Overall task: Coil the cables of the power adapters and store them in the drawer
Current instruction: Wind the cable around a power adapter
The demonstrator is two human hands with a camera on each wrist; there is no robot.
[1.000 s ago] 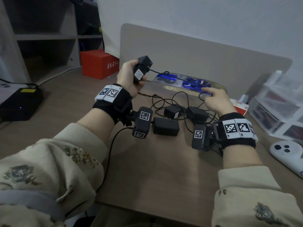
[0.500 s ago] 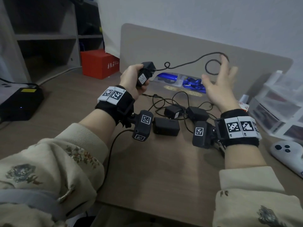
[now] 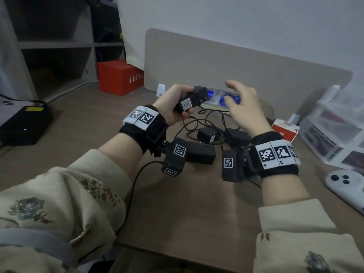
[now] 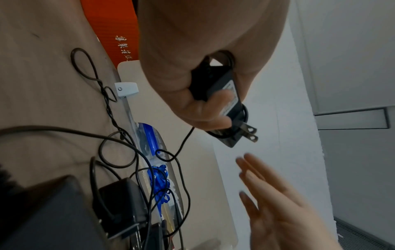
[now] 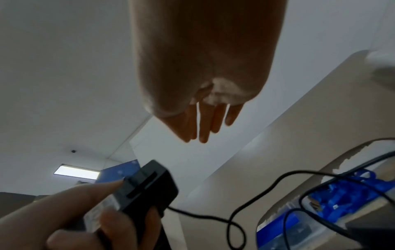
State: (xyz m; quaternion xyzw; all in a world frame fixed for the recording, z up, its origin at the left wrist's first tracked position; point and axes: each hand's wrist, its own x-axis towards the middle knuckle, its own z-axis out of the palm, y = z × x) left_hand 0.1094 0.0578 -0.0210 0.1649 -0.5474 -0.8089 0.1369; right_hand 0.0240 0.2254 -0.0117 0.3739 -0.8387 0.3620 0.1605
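Observation:
My left hand grips a black power adapter above the desk, prongs pointing right. In the left wrist view a turn of its thin black cable lies around the adapter, and the rest hangs down to the desk. My right hand hovers just right of the adapter, fingers straight and holding nothing. Three more black adapters lie on the desk amid tangled cables. A clear plastic drawer unit stands at the right.
A clear tray with blue items sits against the beige divider panel. A red box and black device are at the left. A small red-white carton and white controller lie at the right.
My right hand had lifted a loop of cable high to the right; it has come down and left, close to the adapter, without the cable. The left hand tilted the adapter slightly.

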